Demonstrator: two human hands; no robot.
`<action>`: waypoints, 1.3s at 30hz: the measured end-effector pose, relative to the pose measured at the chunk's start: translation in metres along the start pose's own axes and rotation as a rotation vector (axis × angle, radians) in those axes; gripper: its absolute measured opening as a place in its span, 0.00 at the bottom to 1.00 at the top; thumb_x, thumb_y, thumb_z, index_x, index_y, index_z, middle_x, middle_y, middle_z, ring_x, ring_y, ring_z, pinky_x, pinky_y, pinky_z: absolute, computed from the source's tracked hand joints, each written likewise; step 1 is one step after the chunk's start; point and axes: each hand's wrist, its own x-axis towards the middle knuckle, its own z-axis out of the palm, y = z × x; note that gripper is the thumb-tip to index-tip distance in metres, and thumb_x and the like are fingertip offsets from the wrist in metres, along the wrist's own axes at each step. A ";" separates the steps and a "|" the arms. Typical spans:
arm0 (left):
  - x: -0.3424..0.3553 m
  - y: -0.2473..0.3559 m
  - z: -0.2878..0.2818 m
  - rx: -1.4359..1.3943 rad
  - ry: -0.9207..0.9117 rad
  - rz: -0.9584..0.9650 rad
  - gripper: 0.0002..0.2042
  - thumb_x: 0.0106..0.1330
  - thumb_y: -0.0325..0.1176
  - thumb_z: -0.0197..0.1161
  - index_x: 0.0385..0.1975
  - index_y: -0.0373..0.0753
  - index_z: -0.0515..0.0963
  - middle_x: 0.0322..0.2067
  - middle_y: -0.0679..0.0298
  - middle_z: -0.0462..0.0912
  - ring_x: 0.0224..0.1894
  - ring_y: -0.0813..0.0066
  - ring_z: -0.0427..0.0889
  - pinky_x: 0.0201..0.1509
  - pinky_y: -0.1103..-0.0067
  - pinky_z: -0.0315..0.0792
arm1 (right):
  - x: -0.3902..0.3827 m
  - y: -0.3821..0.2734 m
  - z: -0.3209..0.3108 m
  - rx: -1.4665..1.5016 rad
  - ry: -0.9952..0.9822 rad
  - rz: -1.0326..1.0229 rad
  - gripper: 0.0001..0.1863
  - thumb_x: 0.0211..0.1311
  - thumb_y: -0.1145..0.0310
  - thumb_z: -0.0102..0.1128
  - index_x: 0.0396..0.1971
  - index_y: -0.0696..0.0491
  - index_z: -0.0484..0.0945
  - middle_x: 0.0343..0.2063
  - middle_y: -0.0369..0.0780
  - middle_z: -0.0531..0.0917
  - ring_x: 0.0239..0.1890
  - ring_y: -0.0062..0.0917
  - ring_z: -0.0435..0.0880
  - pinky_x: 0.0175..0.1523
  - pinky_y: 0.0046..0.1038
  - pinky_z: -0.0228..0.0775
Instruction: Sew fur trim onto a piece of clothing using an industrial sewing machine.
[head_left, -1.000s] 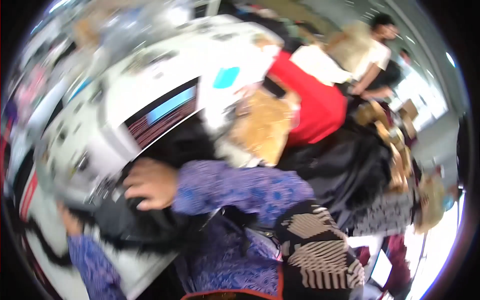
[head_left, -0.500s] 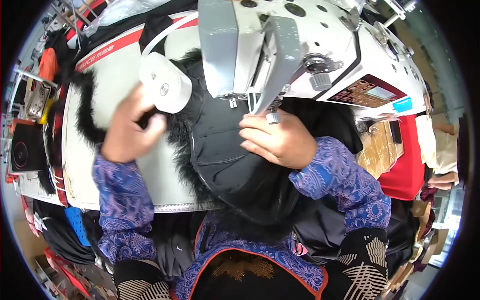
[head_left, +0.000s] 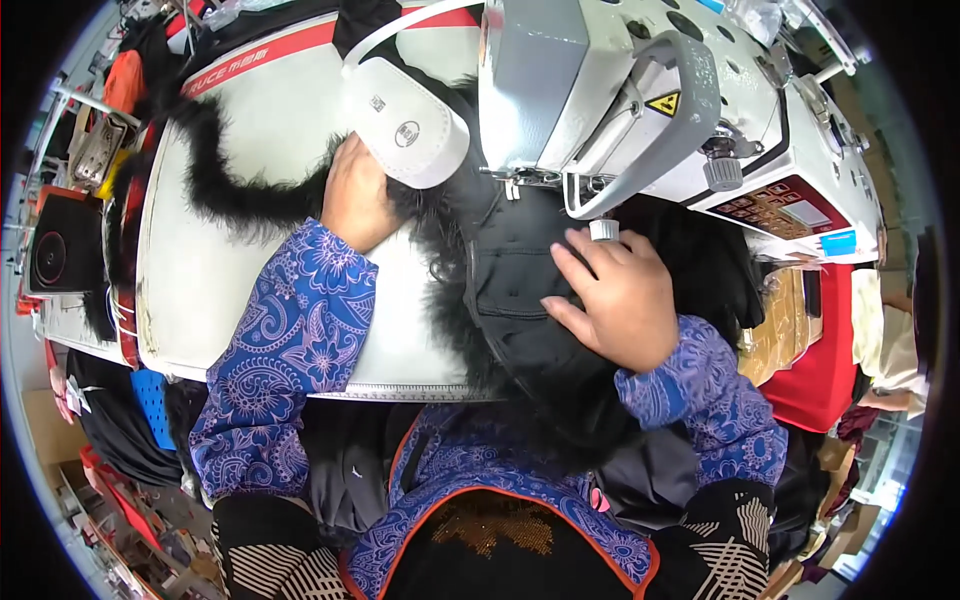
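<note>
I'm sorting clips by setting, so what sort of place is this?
Probably a garment workshop: a white sewing machine stands on a pale worktable, and a black, fur-edged garment piece lies under its head.

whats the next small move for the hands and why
Probably smooth the black lining with the right hand: its spread fingers rest there, close to the sewing machine, and the lining doesn't look quite flat, while the left hand is by the black fur.
</note>
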 end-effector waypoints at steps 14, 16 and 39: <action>-0.090 0.027 -0.084 0.200 -0.312 0.346 0.16 0.46 0.46 0.73 0.28 0.42 0.80 0.14 0.65 0.71 0.20 0.64 0.75 0.25 0.70 0.66 | 0.040 -0.004 0.048 0.479 0.052 -0.210 0.22 0.54 0.76 0.60 0.51 0.58 0.74 0.53 0.45 0.75 0.59 0.41 0.72 0.64 0.38 0.66; -0.098 0.043 -0.085 0.278 -0.283 0.422 0.13 0.46 0.42 0.72 0.29 0.44 0.80 0.21 0.67 0.75 0.29 0.66 0.78 0.33 0.69 0.71 | 0.042 -0.007 0.043 0.468 -0.012 -0.216 0.26 0.55 0.73 0.59 0.57 0.57 0.71 0.57 0.46 0.72 0.64 0.42 0.67 0.68 0.44 0.58; -0.009 0.055 0.003 -0.117 -0.297 0.554 0.14 0.49 0.37 0.71 0.27 0.33 0.77 0.38 0.57 0.81 0.46 0.60 0.81 0.49 0.71 0.78 | 0.030 0.024 0.034 0.440 0.022 0.036 0.17 0.53 0.68 0.67 0.44 0.53 0.78 0.48 0.41 0.78 0.52 0.39 0.77 0.56 0.35 0.68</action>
